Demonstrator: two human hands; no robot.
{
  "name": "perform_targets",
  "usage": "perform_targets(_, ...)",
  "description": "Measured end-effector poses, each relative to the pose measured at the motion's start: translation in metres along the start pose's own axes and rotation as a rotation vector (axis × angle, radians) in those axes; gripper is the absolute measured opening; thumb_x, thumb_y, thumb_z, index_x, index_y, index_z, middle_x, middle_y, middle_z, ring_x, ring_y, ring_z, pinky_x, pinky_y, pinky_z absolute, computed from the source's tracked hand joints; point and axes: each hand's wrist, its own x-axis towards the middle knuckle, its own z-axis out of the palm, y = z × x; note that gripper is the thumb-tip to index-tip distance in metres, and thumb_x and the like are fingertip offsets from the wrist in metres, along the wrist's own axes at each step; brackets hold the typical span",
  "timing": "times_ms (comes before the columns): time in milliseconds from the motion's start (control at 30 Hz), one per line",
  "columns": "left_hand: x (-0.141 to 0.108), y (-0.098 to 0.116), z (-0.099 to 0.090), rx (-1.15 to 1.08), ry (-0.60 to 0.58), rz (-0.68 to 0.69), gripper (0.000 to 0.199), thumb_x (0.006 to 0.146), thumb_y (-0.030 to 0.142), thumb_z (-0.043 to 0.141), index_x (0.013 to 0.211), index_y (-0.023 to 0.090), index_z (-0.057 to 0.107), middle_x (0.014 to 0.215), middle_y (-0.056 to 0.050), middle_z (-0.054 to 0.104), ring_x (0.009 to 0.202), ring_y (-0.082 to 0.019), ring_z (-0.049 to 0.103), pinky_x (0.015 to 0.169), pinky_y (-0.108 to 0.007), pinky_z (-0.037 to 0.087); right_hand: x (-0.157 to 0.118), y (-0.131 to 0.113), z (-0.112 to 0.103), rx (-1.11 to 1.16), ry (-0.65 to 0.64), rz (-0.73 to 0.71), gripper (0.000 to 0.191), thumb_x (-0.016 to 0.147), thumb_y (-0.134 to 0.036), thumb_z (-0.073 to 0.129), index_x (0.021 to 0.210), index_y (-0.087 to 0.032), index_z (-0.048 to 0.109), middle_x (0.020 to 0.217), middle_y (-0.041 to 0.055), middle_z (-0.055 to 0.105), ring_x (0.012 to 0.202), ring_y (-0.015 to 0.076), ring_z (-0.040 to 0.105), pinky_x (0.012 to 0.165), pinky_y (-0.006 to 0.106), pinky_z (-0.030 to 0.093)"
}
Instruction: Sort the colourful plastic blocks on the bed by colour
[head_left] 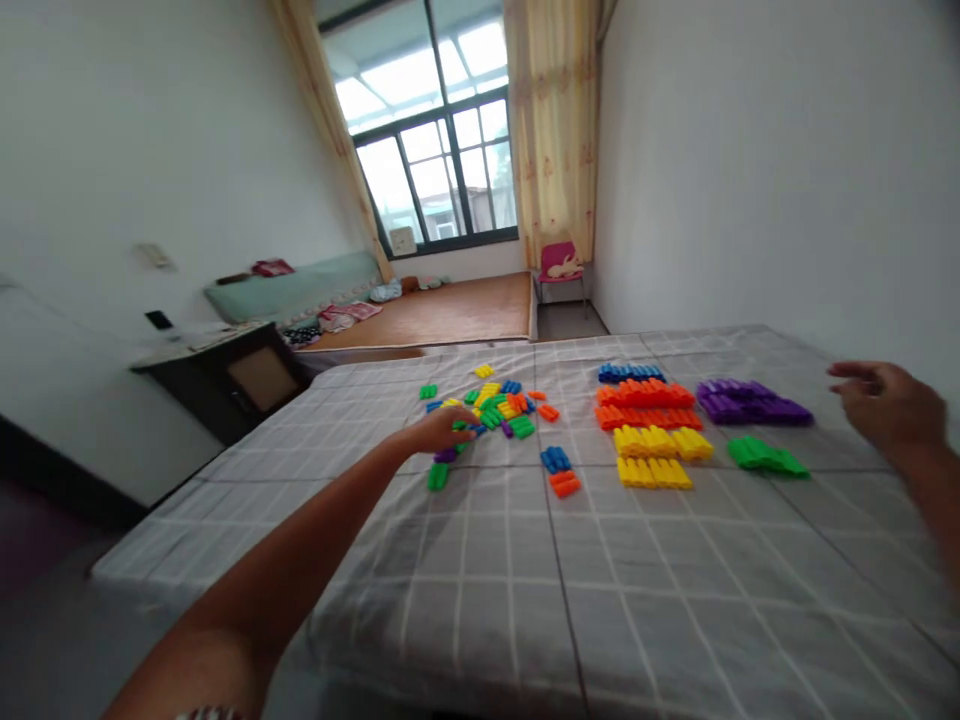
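My left hand (437, 430) reaches to the near left side of a loose pile of small ribbed plastic blocks (491, 410) in green, yellow, blue, orange and purple. Its thumb and fingertips close around a green block (459, 425), partly hidden by the fingers. A purple block (445, 455) and another green block (437, 476) lie just below this hand. At the right edge my right hand (892, 405) hovers over the cloth with fingers stretched out, holding nothing I can see. Nearest to it are rows of purple blocks (750, 403) and a green row (768, 457).
Orange rows (646, 405), yellow rows (656, 458) and a blue row (631, 374) lie right of the pile. A blue block (556, 460) and an orange block (565, 484) lie between. A checked grey cloth (480, 580) covers the table. Behind stands a bed (465, 310).
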Motion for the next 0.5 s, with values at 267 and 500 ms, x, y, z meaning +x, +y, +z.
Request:
perform_targets(267,-0.045,-0.032,0.014,0.034,-0.094,0.15,0.059,0.068,0.043,0.077,0.122,0.023,0.062,0.14,-0.012,0.049,0.129,-0.03,0.046,0.108,-0.041,0.035,0.026,-0.141,0.082,-0.04,-0.224,-0.184,0.033,0.084,-0.042,0.047,0.104,-0.024,0.067,0.102,0.0105,0.071,0.083,0.0243,0.067,0.074,0.038,0.053)
perform_targets(500,-0.026,-0.031,0.021,0.05,0.044,0.136,0.036,0.075,0.024,0.07,0.111,0.023,0.068,0.127,-0.009,0.06,0.119,-0.025,0.054,0.105,-0.038,0.039,-0.003,-0.207,0.184,-0.099,-0.713,-0.357,0.041,0.077,-0.04,0.061,0.112,-0.021,0.064,0.107,0.0099,0.068,0.095,0.0245,0.063,0.083,0.035,0.048)
